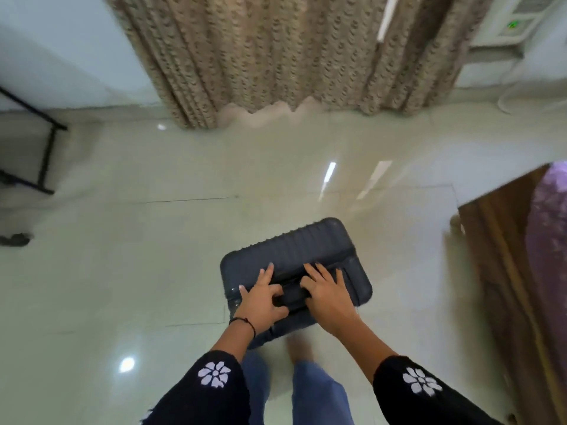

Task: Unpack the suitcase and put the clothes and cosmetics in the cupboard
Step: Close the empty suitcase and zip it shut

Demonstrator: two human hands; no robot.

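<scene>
None of the unpacking looks done: your dark suitcase [291,250] stands closed on the pale floor [153,256] just in front of you, and no clothes, cosmetics or cupboard are in view, so everything is left. Your left hand [264,300] curls its fingers round the top handle [291,294]; your right hand [326,297] lies beside it, fingers spread fairly straight on the shell, gripping nothing I can make out. No brand, label or writing is readable.
</scene>
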